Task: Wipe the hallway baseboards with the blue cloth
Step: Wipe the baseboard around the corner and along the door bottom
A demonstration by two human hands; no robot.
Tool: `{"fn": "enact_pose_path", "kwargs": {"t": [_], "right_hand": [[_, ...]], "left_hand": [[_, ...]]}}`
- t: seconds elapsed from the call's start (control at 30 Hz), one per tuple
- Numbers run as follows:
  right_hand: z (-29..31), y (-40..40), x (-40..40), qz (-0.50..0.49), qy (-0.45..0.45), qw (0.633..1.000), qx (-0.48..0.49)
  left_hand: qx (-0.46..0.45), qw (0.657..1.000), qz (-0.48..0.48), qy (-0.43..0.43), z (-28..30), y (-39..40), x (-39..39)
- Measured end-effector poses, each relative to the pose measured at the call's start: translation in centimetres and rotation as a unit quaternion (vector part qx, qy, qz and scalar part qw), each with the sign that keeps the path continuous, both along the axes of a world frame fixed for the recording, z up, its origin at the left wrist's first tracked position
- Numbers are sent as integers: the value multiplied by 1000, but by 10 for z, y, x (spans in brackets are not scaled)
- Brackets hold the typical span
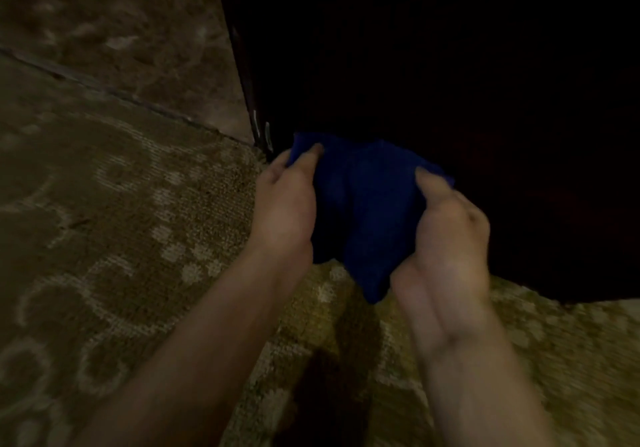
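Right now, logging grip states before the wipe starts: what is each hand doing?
Left hand: pinches the blue cloth at its upper left edge.
Right hand: grips the cloth's right side, fingers curled.

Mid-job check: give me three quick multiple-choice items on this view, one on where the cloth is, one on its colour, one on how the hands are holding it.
1. Where is the cloth?
A. flat on the carpet
B. held up between both hands
C. draped over a forearm

2. Its colour?
A. blue
B. white
C. yellow

3. The hands' state?
A. both flat and empty
B. only one touches it
C. both pinch it

Key: 1 B, it hangs between the left hand and right hand, above the patterned carpet; 2 A, deep blue; 3 C, fingers pinch its upper corners.
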State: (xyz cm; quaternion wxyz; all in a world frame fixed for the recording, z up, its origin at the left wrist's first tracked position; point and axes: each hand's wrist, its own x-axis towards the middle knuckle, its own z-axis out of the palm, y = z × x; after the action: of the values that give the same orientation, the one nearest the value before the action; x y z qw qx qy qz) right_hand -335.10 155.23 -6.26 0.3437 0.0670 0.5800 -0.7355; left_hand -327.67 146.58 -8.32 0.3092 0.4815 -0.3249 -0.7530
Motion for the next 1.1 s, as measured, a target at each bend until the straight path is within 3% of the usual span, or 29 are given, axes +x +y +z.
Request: {"fn": "enact_pose_path", "kwargs": {"t": [0.13, 0.23, 0.47, 0.67, 0.8, 0.9, 1.03, 1.1], "right_hand": [[-15, -18, 12, 2, 21, 998, 51], [-31, -30, 20, 6, -35, 996, 86], [-7, -17, 6, 0, -2, 1000, 26], [-22, -25, 19, 21, -73, 993, 89], [-5, -16, 5, 0, -27, 999, 32], [-15, -17, 7, 13, -47, 998, 48], [-35, -26, 16, 27, -116, 985, 124], [-35, -29, 15, 24, -133, 981, 137]], "left_hand": [[7, 999, 33, -20, -11, 2, 1], [65, 995, 58, -50, -18, 3, 7], [-32, 998, 47, 0, -1, 2, 6], [38, 997, 35, -58, -13, 5, 13], [-28, 1000, 8, -10, 1, 1, 11], [-46, 999, 6, -26, 1, 0, 10], [45, 995, 2, -94, -12, 0, 13], [69, 994, 5, -87, -12, -4, 16]]}}
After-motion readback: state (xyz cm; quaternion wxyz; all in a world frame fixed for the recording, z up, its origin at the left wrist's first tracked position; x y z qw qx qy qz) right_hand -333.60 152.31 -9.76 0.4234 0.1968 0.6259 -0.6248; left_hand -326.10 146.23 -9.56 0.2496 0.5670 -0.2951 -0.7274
